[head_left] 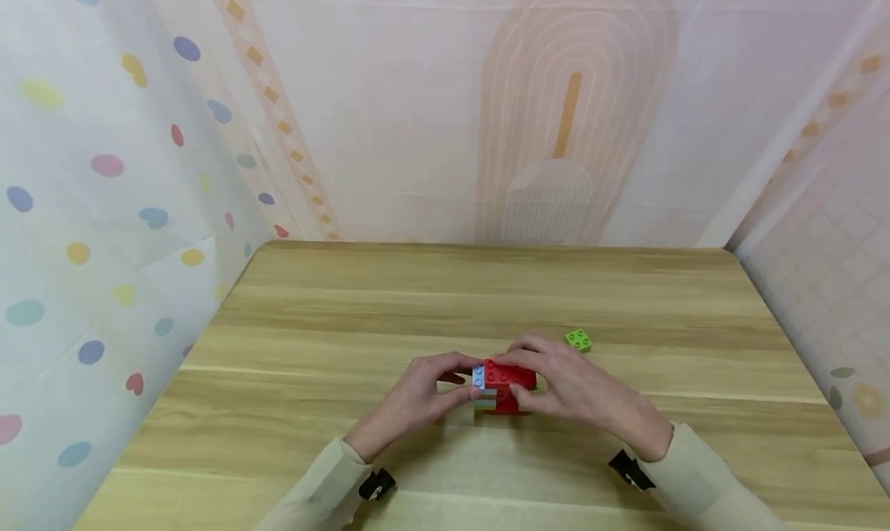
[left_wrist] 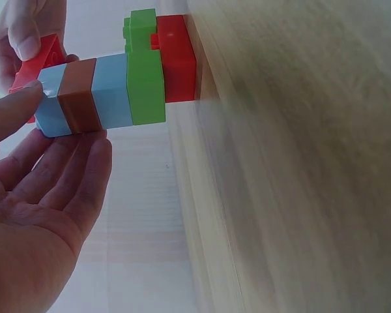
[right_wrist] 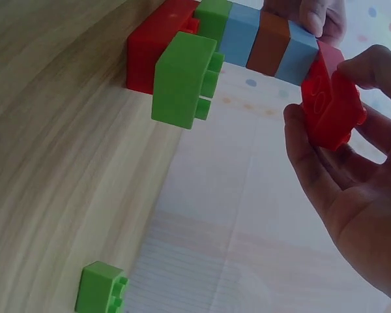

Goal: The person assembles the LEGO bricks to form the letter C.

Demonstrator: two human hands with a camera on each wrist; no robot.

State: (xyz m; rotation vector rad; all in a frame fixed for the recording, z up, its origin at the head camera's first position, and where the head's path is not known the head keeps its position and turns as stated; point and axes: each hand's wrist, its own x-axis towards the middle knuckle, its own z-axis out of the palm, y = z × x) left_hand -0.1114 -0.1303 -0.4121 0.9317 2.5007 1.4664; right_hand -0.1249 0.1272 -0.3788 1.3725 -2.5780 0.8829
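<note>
A tower of toy building bricks stands on the table: a red base brick (right_wrist: 158,52), a green brick (left_wrist: 146,88), then light blue, brown (left_wrist: 79,96) and light blue bricks stacked above. My left hand (head_left: 413,396) pinches the column near its uppermost light blue brick (head_left: 478,377), thumb on one side and fingers on the other. My right hand (head_left: 577,380) holds a red brick (right_wrist: 332,101) at the top, reaching out to the right of the column. Below that overhang, a second green brick (right_wrist: 179,81) sits on the base.
A loose green brick (head_left: 579,340) lies on the wooden table (head_left: 417,284) beyond my right hand. Patterned cloth (head_left: 389,114) hangs behind the table and along both sides. Black straps (head_left: 376,485) show at the cuffs.
</note>
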